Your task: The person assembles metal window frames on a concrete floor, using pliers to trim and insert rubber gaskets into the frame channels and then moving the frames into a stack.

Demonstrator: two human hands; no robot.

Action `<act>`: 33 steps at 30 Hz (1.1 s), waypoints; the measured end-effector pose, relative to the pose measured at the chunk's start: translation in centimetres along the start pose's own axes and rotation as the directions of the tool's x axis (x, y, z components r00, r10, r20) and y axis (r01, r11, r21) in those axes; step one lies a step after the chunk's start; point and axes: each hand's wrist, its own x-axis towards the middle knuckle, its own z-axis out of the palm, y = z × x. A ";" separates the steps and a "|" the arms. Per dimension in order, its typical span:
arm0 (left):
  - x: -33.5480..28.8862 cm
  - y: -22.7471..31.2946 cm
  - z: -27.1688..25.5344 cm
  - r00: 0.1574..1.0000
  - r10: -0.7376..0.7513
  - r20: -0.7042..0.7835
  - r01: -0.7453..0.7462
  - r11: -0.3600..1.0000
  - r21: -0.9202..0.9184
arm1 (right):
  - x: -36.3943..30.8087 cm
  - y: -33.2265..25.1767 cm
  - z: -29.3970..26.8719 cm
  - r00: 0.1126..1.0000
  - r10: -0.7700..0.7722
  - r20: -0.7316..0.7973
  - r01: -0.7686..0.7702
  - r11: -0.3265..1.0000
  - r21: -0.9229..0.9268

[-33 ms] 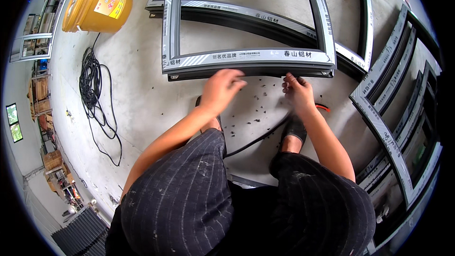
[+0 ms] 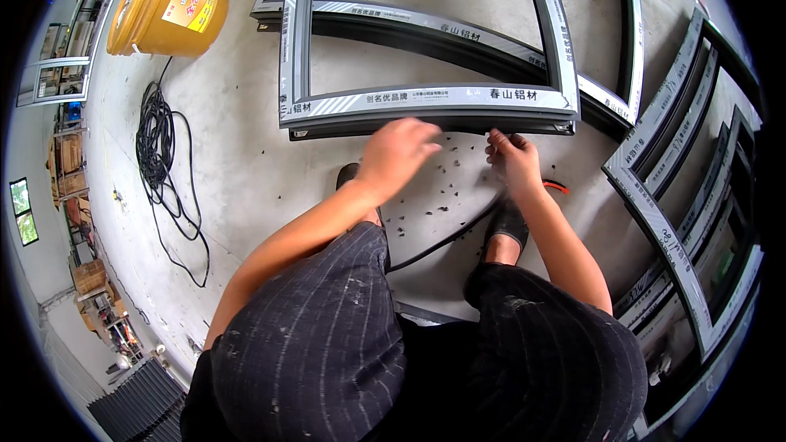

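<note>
A window frame [image 2: 434, 99] of grey metal profile, covered in white printed film, lies in front of me on another frame. At its near edge, my right hand [image 2: 516, 160] is closed, thumb and fingers pinching a black rubber strip [image 2: 446, 239]. The strip seems to hang from that hand and curves down across the floor between my feet. My left hand [image 2: 397, 160] is beside the same near edge, left of the right hand. Its fingers are stretched toward the right and slightly blurred, and nothing shows between them.
Small black scraps [image 2: 443, 209] litter the floor between my shoes. Red-orange curved handles [image 2: 557, 187] lie by my right shoe. More frames [image 2: 655, 192] are stacked at right. A yellow bucket [image 2: 155, 12] and a coiled black cable [image 2: 155, 143] stand and lie at left.
My left hand has shifted a little to the right along the near edge. My right hand has dropped very slightly, still pinching the strip.
</note>
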 end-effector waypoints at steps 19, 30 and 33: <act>3.9 1.9 6.6 0.894 0.448 0.001 -0.395 0.788 0.471 | 0.3 -1.0 0.2 0.990 0.136 -0.025 -0.124 0.954 0.274; 3.2 1.7 5.5 0.925 0.380 0.020 -0.341 0.804 0.488 | -0.2 -0.8 1.1 0.979 0.069 -0.193 -0.013 0.961 0.277; 3.1 1.5 5.5 0.919 0.394 -0.017 -0.340 0.812 0.475 | -0.2 -0.6 1.1 0.979 0.065 -0.194 -0.013 0.967 0.256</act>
